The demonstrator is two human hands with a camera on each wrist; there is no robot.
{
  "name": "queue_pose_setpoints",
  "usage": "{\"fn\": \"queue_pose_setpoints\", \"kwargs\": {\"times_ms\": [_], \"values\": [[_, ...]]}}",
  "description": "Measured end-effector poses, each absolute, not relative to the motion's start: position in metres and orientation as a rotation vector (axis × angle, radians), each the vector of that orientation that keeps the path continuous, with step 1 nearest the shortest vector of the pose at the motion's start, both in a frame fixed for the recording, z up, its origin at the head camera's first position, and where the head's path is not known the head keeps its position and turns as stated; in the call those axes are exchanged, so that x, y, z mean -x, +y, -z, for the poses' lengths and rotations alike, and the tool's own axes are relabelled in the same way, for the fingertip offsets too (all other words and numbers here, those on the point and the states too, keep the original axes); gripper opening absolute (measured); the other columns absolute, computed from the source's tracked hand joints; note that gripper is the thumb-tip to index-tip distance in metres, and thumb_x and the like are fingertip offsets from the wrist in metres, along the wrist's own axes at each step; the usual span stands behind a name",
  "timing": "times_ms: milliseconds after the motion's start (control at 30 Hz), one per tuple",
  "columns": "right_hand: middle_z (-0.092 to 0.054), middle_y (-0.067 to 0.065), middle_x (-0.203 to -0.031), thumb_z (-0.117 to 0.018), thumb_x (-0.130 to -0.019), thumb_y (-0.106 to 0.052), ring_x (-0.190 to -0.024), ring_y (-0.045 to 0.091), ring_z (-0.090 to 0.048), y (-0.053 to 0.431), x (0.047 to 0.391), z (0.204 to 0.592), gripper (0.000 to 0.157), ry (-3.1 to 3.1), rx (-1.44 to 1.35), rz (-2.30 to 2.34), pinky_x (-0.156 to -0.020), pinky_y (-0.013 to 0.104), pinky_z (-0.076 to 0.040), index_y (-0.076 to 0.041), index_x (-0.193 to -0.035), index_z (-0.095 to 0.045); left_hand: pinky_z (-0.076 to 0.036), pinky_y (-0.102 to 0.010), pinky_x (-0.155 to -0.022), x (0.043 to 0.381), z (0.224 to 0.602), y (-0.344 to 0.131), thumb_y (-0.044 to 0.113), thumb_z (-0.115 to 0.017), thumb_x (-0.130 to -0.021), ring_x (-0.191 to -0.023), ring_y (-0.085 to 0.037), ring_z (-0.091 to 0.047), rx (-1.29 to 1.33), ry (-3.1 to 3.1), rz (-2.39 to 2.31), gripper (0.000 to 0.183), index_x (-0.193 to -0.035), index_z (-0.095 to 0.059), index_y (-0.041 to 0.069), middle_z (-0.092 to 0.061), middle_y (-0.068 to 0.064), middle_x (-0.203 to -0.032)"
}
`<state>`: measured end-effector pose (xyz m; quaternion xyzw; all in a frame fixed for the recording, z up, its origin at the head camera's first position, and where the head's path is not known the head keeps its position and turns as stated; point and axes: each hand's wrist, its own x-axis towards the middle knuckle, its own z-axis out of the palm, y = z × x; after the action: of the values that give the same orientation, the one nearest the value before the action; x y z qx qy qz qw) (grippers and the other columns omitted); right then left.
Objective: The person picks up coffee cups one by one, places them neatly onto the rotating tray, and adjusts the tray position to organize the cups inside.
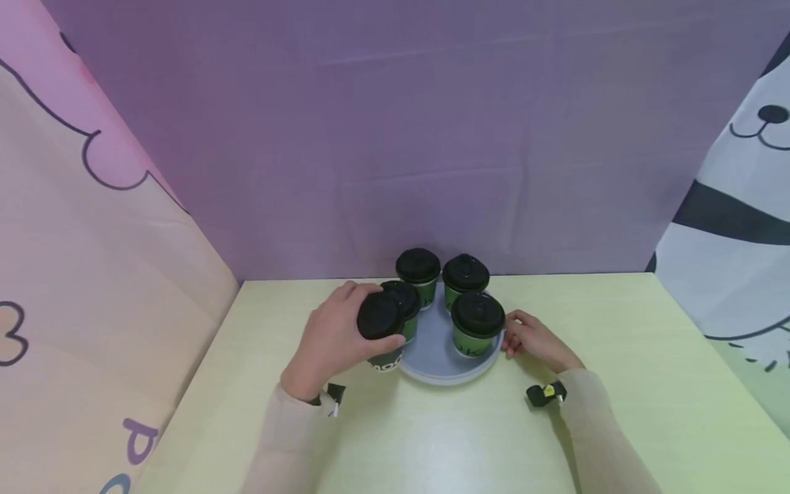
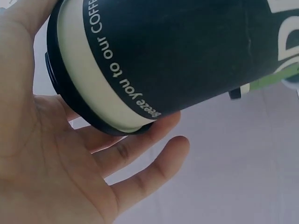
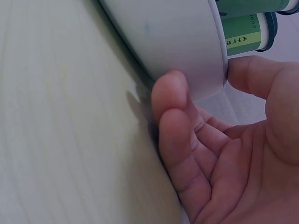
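My left hand (image 1: 333, 333) grips a dark paper coffee cup (image 1: 379, 317) by its black lid, thumb on the near side and fingers round the far side. White lettering runs round the cup's pale band in the left wrist view. The cup is at the left edge of a round grey-white tray (image 1: 432, 353), overlapping a green cup (image 1: 410, 328) behind it. At the tray's right edge, my right hand (image 1: 533, 341) pinches the rim. Its thumb (image 3: 252, 77) lies at the upper edge and its curled fingers (image 3: 175, 135) press the side wall.
Three more green cups with black lids stand on the tray: one at the front right (image 1: 472, 343), one at the back right (image 1: 465, 274), one at the back left (image 1: 418, 266). A purple cloth (image 1: 432, 151) hangs behind the pale table (image 1: 444, 439). Printed cloths flank both sides.
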<state>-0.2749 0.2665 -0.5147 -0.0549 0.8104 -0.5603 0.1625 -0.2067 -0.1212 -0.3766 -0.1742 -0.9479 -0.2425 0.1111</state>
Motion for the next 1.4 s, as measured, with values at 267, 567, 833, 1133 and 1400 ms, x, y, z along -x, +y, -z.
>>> {"fn": "queue_pose_setpoints", "kwargs": {"times_ms": [267, 567, 833, 1133, 1400], "values": [[-0.066, 0.008, -0.084, -0.038, -0.111, -0.02, -0.068, 0.015, -0.066, 0.266, 0.274, 0.51, 0.029, 2.29, 0.173, 1.608, -0.066, 0.028, -0.058, 0.005, -0.119, -0.049, -0.058, -0.043, -0.089, 0.205, 0.379, -0.108, 0.067, -0.082, -0.072, -0.108, -0.02, -0.063, 0.588, -2.767, 0.689, 0.083, -0.138, -0.059, 0.023, -0.062, -0.001, -0.123], [-0.066, 0.009, -0.084, -0.04, -0.11, -0.019, -0.068, 0.015, -0.066, 0.266, 0.275, 0.51, 0.027, 2.275, 0.17, 1.608, -0.067, 0.027, -0.058, 0.005, -0.12, -0.048, -0.055, -0.044, -0.093, 0.207, 0.388, -0.095, 0.066, -0.082, -0.072, -0.114, -0.022, -0.061, 0.709, -2.683, 0.693, 0.085, -0.141, -0.058, 0.022, -0.061, -0.002, -0.13], [-0.067, 0.008, -0.084, -0.042, -0.108, -0.016, -0.068, 0.015, -0.066, 0.266, 0.276, 0.512, 0.025, 2.276, 0.18, 1.613, -0.067, 0.028, -0.058, 0.005, -0.119, -0.048, -0.053, -0.045, -0.097, 0.212, 0.398, -0.084, 0.063, -0.082, -0.075, -0.119, -0.023, -0.058, 0.778, -2.618, 0.655, 0.083, -0.14, -0.058, 0.019, -0.062, -0.003, -0.131], [-0.067, 0.007, -0.085, -0.042, -0.108, -0.017, -0.069, 0.016, -0.066, 0.266, 0.274, 0.512, 0.024, 2.286, 0.19, 1.597, -0.068, 0.028, -0.058, 0.004, -0.118, -0.048, -0.051, -0.045, -0.099, 0.215, 0.407, -0.075, 0.065, -0.08, -0.077, -0.119, -0.023, -0.057, 0.811, -2.602, 0.593, 0.086, -0.145, -0.055, 0.018, -0.062, -0.004, -0.131], [-0.067, 0.007, -0.085, -0.042, -0.107, -0.017, -0.069, 0.015, -0.067, 0.266, 0.276, 0.513, 0.025, 2.286, 0.198, 1.596, -0.068, 0.028, -0.059, 0.004, -0.119, -0.048, -0.048, -0.046, -0.104, 0.219, 0.416, -0.069, 0.066, -0.079, -0.077, -0.121, -0.023, -0.056, 0.826, -2.582, 0.555, 0.086, -0.144, -0.055, 0.016, -0.062, -0.005, -0.133]]}}
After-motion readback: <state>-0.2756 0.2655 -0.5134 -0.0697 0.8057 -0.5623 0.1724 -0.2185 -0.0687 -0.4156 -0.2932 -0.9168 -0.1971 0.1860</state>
